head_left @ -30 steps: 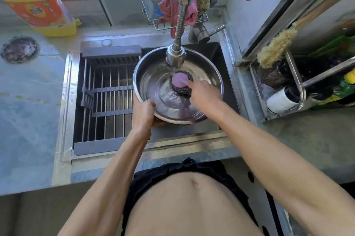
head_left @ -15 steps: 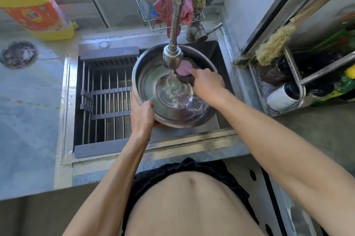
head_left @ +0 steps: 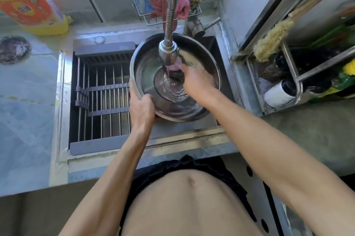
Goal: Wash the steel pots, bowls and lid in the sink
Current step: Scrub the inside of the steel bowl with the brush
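A large steel bowl [head_left: 146,70] is held over the right half of the sink [head_left: 215,47], tilted a little toward me, with water pooled in its bottom. My left hand [head_left: 141,105] grips its near-left rim, thumb inside. My right hand [head_left: 196,80] is inside the bowl and holds a dark scrubber with a pink top [head_left: 175,71] against the far inner wall. The faucet's spray head [head_left: 169,53] hangs just above the scrubber and a thin stream runs from it. No other pots or lid are in view.
A grey drying rack [head_left: 103,93] spans the sink's left half. A yellow detergent bottle [head_left: 32,5] stands back left on the counter. A wire caddy [head_left: 165,5] with cloths and sponges sits behind the faucet. A steel rack [head_left: 288,82] with bottles and a brush is at right.
My right hand has swept the scrubber round the bowl, from the middle to the far side and now under the spray head. My left hand keeps its grip on the rim.
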`<action>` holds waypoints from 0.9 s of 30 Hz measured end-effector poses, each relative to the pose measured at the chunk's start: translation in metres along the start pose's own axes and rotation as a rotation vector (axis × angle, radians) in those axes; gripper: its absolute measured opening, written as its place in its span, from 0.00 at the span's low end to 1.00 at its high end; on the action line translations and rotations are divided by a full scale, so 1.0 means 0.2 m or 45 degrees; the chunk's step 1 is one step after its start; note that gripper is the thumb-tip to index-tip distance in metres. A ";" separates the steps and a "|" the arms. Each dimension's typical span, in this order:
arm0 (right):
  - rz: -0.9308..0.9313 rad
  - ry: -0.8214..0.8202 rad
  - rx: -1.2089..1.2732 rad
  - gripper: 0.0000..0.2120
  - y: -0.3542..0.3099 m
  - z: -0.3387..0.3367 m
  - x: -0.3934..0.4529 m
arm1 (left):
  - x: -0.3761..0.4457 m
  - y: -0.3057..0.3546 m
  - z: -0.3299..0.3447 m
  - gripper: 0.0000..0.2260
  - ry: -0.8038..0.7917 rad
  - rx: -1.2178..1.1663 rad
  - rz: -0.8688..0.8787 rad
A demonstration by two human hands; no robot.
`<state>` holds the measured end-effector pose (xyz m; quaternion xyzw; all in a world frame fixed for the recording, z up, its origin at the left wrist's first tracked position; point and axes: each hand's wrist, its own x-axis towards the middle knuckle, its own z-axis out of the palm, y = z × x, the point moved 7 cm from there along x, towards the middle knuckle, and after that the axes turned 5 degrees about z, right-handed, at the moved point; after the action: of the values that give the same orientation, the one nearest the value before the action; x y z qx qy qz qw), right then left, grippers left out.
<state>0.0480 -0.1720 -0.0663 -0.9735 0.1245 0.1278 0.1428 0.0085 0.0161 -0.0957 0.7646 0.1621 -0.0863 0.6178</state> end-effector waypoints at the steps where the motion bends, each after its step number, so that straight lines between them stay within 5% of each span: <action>1: 0.077 -0.050 -0.078 0.22 0.04 -0.02 0.00 | 0.01 0.01 -0.03 0.36 0.037 -0.010 -0.003; 4: 0.125 -0.316 -0.190 0.15 0.04 0.01 -0.08 | 0.05 0.03 -0.08 0.37 0.100 -0.028 -0.030; 7: -0.067 -0.494 0.059 0.15 -0.10 0.11 -0.17 | 0.09 -0.02 -0.05 0.39 0.063 0.035 -0.039; 10: -0.102 -0.319 0.352 0.22 -0.14 0.08 -0.12 | 0.02 0.01 0.02 0.39 -0.028 0.055 0.004; 13: -0.010 -0.030 0.030 0.27 -0.04 0.00 -0.02 | -0.01 0.03 0.02 0.37 -0.034 0.029 0.034; 17: 0.198 -0.262 -0.275 0.16 0.09 -0.03 -0.06 | 0.07 -0.03 -0.07 0.36 0.096 -0.010 -0.029; 21: -0.061 -0.553 -0.172 0.10 -0.05 0.08 -0.18 | 0.07 -0.02 -0.03 0.37 0.045 0.052 -0.027; 25: -0.005 -0.341 0.325 0.23 -0.12 0.07 -0.11 | -0.01 0.01 0.05 0.37 -0.011 0.083 0.063; 27: 0.043 -0.178 0.264 0.28 -0.05 0.05 -0.04 | -0.04 0.05 0.02 0.37 0.029 0.066 0.081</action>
<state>0.0407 -0.1571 -0.0697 -0.9401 0.1434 0.1841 0.2487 0.0049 0.0090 -0.0856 0.7860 0.1424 -0.0621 0.5984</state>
